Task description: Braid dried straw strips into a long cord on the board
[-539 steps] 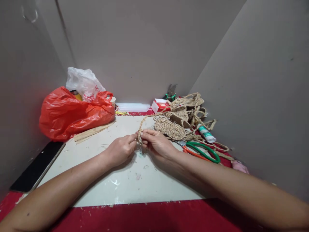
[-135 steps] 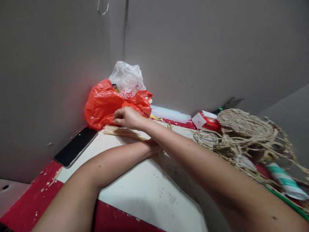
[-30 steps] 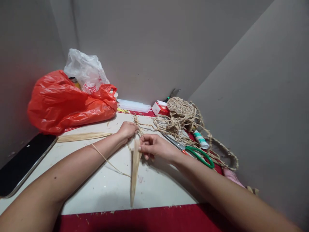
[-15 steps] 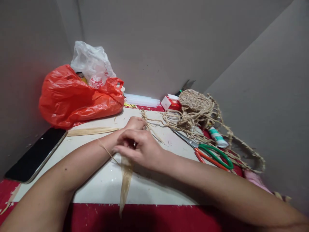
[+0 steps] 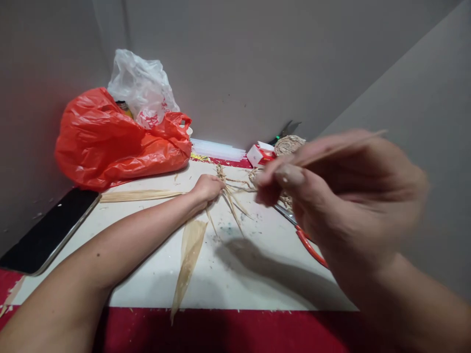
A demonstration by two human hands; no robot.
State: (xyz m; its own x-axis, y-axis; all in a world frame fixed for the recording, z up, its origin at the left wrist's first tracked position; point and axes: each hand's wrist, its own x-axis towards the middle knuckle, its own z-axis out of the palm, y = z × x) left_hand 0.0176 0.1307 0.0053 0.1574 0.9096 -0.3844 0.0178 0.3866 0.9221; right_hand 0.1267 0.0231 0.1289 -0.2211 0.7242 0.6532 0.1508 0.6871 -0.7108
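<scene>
My left hand (image 5: 209, 189) is closed on a braided straw cord (image 5: 221, 171) at the middle of the white board. Loose straw ends (image 5: 231, 208) fan out from under its fingers toward me. Raised close to the camera on the right, my right hand (image 5: 353, 196) pinches a thin straw strip (image 5: 342, 147), which runs back across the fingers. Between my arms a wide dry husk leaf (image 5: 189, 264) lies on the board, its tip over the front edge. Long pale strips (image 5: 140, 196) lie partly behind my left forearm.
A black phone (image 5: 51, 230) lies at the left, near a red plastic bag (image 5: 121, 147) and a white plastic bag (image 5: 142, 88). Scissors (image 5: 311, 247), a small red-and-white box (image 5: 259, 154) and a coil of braided cord (image 5: 289, 145) are partly behind my right hand.
My right hand has moved up and right from beside my left wrist, carrying the thin strip. My left hand stays on the braid. The husk leaf has shifted slightly left.
</scene>
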